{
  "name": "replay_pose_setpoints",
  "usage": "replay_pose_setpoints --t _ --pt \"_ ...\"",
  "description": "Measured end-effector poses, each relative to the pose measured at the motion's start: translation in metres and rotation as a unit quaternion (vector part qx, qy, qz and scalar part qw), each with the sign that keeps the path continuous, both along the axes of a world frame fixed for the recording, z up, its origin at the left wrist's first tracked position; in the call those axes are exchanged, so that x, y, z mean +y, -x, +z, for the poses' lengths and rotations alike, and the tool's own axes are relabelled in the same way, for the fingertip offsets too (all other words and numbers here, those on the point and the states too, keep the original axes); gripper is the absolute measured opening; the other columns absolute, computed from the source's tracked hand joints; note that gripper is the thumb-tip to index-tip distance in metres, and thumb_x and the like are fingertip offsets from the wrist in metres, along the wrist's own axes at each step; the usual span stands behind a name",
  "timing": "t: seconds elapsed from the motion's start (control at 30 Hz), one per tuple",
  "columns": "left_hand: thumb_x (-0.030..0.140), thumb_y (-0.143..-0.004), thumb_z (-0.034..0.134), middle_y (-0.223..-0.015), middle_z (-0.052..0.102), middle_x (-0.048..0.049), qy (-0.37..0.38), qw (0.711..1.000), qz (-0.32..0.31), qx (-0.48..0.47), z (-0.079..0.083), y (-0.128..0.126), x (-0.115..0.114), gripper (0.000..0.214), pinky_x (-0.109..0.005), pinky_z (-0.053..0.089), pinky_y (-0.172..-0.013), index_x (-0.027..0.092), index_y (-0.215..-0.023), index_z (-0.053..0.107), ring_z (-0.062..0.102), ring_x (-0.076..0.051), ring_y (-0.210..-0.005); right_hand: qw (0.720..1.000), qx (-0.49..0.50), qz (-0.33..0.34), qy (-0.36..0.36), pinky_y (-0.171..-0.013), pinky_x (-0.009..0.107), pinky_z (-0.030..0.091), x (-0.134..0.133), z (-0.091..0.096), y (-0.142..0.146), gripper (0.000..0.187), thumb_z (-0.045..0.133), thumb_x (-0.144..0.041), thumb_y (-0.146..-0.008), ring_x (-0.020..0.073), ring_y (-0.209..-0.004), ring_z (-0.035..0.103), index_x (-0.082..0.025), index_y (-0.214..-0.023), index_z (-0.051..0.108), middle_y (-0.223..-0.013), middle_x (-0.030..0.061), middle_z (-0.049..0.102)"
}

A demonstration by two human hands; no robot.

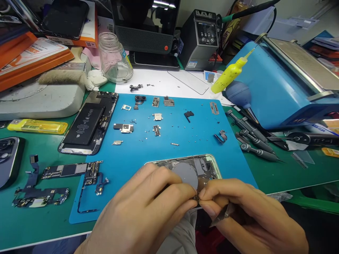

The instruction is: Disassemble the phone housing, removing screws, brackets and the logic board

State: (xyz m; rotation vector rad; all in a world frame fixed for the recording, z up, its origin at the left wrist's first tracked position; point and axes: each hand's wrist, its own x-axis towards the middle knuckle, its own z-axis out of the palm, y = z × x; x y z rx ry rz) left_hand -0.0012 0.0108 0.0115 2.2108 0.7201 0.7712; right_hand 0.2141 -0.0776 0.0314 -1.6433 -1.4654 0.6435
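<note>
An opened phone housing (197,167) with a round grey coil lies at the near edge of the blue mat (169,141). My left hand (148,208) rests over its near left part, fingers curled and pinched against something small at the housing's near edge. Meeting it there, my right hand (246,211) has thumb and forefinger pressed together and holds metal tweezers (222,216) in its palm. What the fingertips pinch is too small to name. Several small metal parts and screws (156,123) are spread over the mat.
A second opened phone with its battery (88,121) lies left of the mat, with a logic board (71,171) and flex cables (34,195) nearer me. Screwdrivers (254,139), a yellow squeeze bottle (229,76), a glass jar (113,56) and a blue machine (280,81) surround the mat.
</note>
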Motion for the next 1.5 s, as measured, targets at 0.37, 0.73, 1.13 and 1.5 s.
replay_pose_setpoints --t 0.37,0.73,1.13,1.5 --pt "0.029 -0.122 0.066 -0.11 0.078 0.0072 -0.005 1.0 0.005 0.013 -0.002 0.0 -0.002 0.007 -0.02 0.055 -0.09 0.032 -0.125 0.072 0.07 -0.01 -0.098 0.998 0.02 -0.009 0.052 -0.06 0.015 0.052 0.0 0.005 -0.001 0.011 0.077 -0.041 -0.11 0.0111 -0.068 0.07 -0.037 -0.101 0.081 -0.081 -0.0065 0.078" --pt "0.027 -0.125 0.06 -0.109 0.078 0.0077 -0.033 0.999 0.019 0.013 0.001 0.0 -0.004 0.01 -0.022 0.053 -0.09 0.028 -0.123 0.069 0.069 -0.01 -0.097 0.996 0.022 0.064 0.061 -0.06 0.014 0.051 0.007 0.004 -0.009 0.014 0.074 -0.025 -0.106 0.0086 -0.071 0.072 -0.038 -0.107 0.079 -0.084 -0.0096 0.076" --pt "0.031 -0.125 0.061 -0.109 0.079 0.007 -0.037 0.999 0.027 0.02 -0.001 0.002 -0.007 0.01 -0.023 0.053 -0.088 0.029 -0.123 0.07 0.069 -0.011 -0.098 0.989 -0.099 0.098 -0.04 -0.074 0.016 0.061 0.009 0.004 -0.015 0.018 0.07 -0.022 -0.113 0.0101 -0.082 0.084 -0.038 -0.119 0.075 -0.098 -0.0105 0.087" --pt "0.029 -0.124 0.063 -0.11 0.078 0.0075 -0.034 0.999 0.029 0.0 -0.003 0.001 -0.007 0.01 -0.02 0.052 -0.09 0.029 -0.122 0.073 0.068 -0.01 -0.099 0.97 -0.148 0.153 -0.119 -0.073 0.023 0.057 0.015 -0.003 -0.018 0.025 0.064 -0.007 -0.108 0.0078 -0.081 0.084 -0.027 -0.121 0.073 -0.1 -0.0079 0.087"
